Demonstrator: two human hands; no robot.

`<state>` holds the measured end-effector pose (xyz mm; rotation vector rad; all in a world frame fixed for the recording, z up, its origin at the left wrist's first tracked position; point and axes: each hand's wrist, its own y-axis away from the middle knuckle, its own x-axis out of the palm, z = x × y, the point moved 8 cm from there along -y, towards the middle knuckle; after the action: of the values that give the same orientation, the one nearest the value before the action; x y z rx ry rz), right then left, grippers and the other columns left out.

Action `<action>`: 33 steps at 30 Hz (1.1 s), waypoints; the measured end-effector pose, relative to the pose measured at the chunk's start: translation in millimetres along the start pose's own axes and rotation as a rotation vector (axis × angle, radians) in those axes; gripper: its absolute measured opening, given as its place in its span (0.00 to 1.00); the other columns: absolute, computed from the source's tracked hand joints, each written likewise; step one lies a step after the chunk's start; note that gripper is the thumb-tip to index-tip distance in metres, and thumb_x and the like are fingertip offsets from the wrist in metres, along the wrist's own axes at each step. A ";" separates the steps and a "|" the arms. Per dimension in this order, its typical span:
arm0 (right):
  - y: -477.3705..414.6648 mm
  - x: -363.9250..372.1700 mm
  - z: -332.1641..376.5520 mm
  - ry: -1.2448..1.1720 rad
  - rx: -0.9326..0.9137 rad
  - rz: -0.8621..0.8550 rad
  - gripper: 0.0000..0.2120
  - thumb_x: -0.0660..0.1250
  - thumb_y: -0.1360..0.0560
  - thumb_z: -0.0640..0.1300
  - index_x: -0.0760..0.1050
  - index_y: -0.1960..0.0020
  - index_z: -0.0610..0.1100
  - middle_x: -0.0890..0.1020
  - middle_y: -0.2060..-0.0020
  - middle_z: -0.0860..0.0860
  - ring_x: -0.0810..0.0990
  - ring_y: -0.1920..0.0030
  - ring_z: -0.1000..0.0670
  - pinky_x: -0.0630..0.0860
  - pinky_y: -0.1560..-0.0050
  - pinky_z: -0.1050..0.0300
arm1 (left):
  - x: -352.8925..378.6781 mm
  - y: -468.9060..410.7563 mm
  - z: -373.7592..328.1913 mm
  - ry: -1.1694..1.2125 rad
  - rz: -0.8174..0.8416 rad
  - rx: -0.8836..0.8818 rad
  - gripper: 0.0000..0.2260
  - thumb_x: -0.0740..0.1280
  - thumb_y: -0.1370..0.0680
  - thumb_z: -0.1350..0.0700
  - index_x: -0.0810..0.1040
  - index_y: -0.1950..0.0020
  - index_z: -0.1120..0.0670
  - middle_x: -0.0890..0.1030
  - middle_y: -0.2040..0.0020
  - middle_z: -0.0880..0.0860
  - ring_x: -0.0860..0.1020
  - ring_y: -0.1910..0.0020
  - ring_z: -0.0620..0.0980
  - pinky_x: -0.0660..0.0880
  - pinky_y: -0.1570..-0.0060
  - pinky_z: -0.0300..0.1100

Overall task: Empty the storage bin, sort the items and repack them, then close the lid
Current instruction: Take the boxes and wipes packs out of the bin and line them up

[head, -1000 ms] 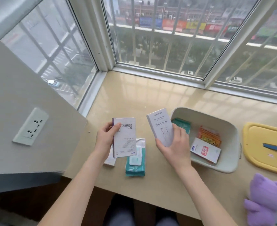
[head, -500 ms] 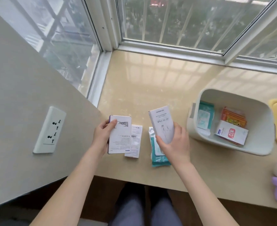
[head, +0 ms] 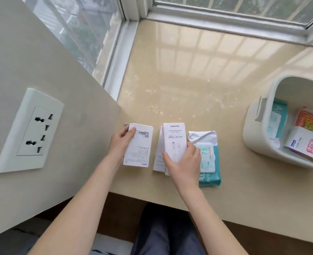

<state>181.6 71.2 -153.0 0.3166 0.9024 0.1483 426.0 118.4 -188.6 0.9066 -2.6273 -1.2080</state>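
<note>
Lowering since a second ago, the left hand (head: 121,144) grips one white box (head: 139,150) and the right hand (head: 184,162) grips the cable box (head: 174,138), now close beside the wipes pack (head: 210,162) on the tabletop (head: 188,89). The storage bin (head: 253,140) at the right has items inside, so I think the emptying is not finished.

Both bare forearms (head: 82,205) reach forward from the lower edge, the hands side by side and apart. The left hand (head: 120,143) grips a flat white cardboard box with a barcode label (head: 139,150) by its left edge, thumb laid across the front. The right hand (head: 184,162) holds a white cardboard box printed with a cable drawing (head: 174,140) at its lower end, thumb on the left edge, fingers curled round the right.
</note>
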 end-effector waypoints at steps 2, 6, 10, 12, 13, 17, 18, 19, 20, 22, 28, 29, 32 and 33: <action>0.8 14.8 -0.7 0.024 0.032 -0.015 0.35 0.72 0.34 0.61 0.66 0.36 0.42 0.71 0.46 0.47 0.68 0.44 0.44 0.66 0.48 0.54 | -3.7 -5.7 6.1 -0.035 -0.019 0.029 0.06 0.70 0.24 0.49 0.83 0.49 0.48 0.84 0.52 0.54 0.82 0.56 0.52 0.79 0.47 0.58; 3.6 34.7 -5.8 0.047 0.108 -0.061 0.36 0.72 0.34 0.63 0.66 0.38 0.41 0.71 0.45 0.45 0.70 0.44 0.42 0.70 0.46 0.49 | -6.5 -13.3 17.1 -0.052 -0.028 0.075 0.10 0.70 0.23 0.52 0.81 0.43 0.53 0.83 0.50 0.57 0.82 0.56 0.51 0.79 0.49 0.53; 5.7 43.8 -7.2 0.045 0.135 -0.119 0.38 0.73 0.35 0.62 0.65 0.38 0.39 0.71 0.45 0.42 0.70 0.44 0.39 0.69 0.42 0.47 | -8.4 -23.8 24.0 -0.071 -0.040 0.128 0.11 0.70 0.23 0.52 0.78 0.42 0.50 0.82 0.51 0.51 0.81 0.56 0.48 0.79 0.53 0.47; 5.9 46.6 -7.1 0.036 0.133 -0.135 0.40 0.74 0.35 0.62 0.64 0.36 0.39 0.70 0.44 0.42 0.69 0.44 0.39 0.69 0.41 0.47 | -10.0 -25.6 28.1 -0.056 -0.051 0.129 0.13 0.70 0.23 0.53 0.75 0.40 0.51 0.82 0.46 0.52 0.81 0.54 0.47 0.78 0.56 0.43; 6.3 47.4 -7.3 0.028 0.128 -0.139 0.40 0.74 0.35 0.62 0.63 0.35 0.39 0.70 0.44 0.41 0.69 0.44 0.40 0.68 0.41 0.47 | -11.0 -24.8 30.1 -0.054 -0.059 0.131 0.15 0.70 0.23 0.54 0.74 0.38 0.52 0.82 0.45 0.50 0.81 0.53 0.46 0.77 0.58 0.39; 9.0 50.6 -4.1 0.016 0.069 -0.124 0.43 0.73 0.33 0.62 0.60 0.29 0.40 0.69 0.42 0.41 0.68 0.43 0.40 0.67 0.39 0.47 | -14.2 -13.5 31.1 -0.158 -0.099 0.195 0.17 0.69 0.24 0.59 0.73 0.37 0.49 0.79 0.48 0.40 0.78 0.51 0.34 0.73 0.61 0.26; 9.1 50.8 -3.0 0.017 0.056 -0.118 0.43 0.72 0.32 0.62 0.59 0.28 0.41 0.69 0.42 0.41 0.67 0.42 0.40 0.66 0.38 0.48 | -14.2 -10.5 29.4 -0.203 -0.111 0.227 0.17 0.68 0.24 0.60 0.73 0.37 0.49 0.79 0.48 0.40 0.78 0.49 0.35 0.73 0.58 0.26; 8.7 50.2 -2.3 0.023 0.045 -0.114 0.43 0.72 0.31 0.62 0.58 0.27 0.41 0.68 0.41 0.41 0.67 0.41 0.41 0.66 0.38 0.48 | -13.9 -7.2 26.1 -0.257 -0.130 0.262 0.18 0.68 0.24 0.60 0.73 0.36 0.49 0.79 0.46 0.41 0.78 0.48 0.38 0.73 0.54 0.28; 8.6 47.7 -0.7 0.034 0.031 -0.114 0.43 0.70 0.30 0.62 0.57 0.26 0.42 0.68 0.40 0.41 0.67 0.40 0.41 0.65 0.37 0.49 | -13.6 -3.7 22.3 -0.325 -0.153 0.296 0.18 0.68 0.24 0.59 0.73 0.35 0.49 0.78 0.43 0.43 0.77 0.46 0.40 0.72 0.49 0.32; 9.1 37.8 6.0 0.067 -0.024 -0.128 0.38 0.68 0.27 0.60 0.59 0.26 0.43 0.69 0.38 0.41 0.68 0.39 0.41 0.65 0.37 0.49 | -14.0 7.4 9.9 -0.464 -0.208 0.376 0.19 0.66 0.23 0.58 0.72 0.33 0.50 0.74 0.38 0.46 0.72 0.44 0.41 0.67 0.45 0.36; 10.6 -1.2 30.7 0.138 -0.348 -0.130 0.25 0.60 0.23 0.53 0.68 0.31 0.42 0.75 0.39 0.43 0.71 0.40 0.41 0.69 0.40 0.48 | 6.2 57.5 -48.6 -0.855 -0.225 0.874 0.17 0.61 0.22 0.57 0.74 0.33 0.59 0.77 0.38 0.57 0.73 0.39 0.57 0.70 0.38 0.49; 10.1 -9.0 32.7 0.169 -0.405 -0.140 0.23 0.60 0.23 0.52 0.70 0.32 0.41 0.76 0.40 0.42 0.72 0.41 0.41 0.70 0.41 0.48 | 11.6 66.0 -55.2 -0.895 -0.215 0.931 0.17 0.60 0.22 0.56 0.75 0.34 0.59 0.78 0.39 0.58 0.74 0.41 0.58 0.71 0.39 0.51; 9.2 -38.5 31.1 0.212 -0.508 -0.176 0.20 0.63 0.24 0.50 0.74 0.37 0.39 0.78 0.44 0.42 0.75 0.45 0.39 0.73 0.45 0.45 | 32.0 96.0 -66.8 -0.952 -0.158 1.048 0.16 0.59 0.21 0.55 0.78 0.38 0.60 0.79 0.42 0.58 0.76 0.44 0.59 0.72 0.39 0.53; 9.7 -50.6 28.6 0.218 -0.530 -0.191 0.19 0.63 0.24 0.49 0.75 0.38 0.38 0.78 0.45 0.42 0.75 0.47 0.39 0.73 0.47 0.44 | 39.4 107.7 -68.5 -0.954 -0.132 1.070 0.16 0.58 0.21 0.55 0.78 0.39 0.60 0.80 0.43 0.58 0.77 0.45 0.59 0.72 0.41 0.52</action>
<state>173.3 61.4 -95.4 -0.2824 1.0654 0.2415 365.8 105.7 -70.0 0.6346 -4.1558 -0.0430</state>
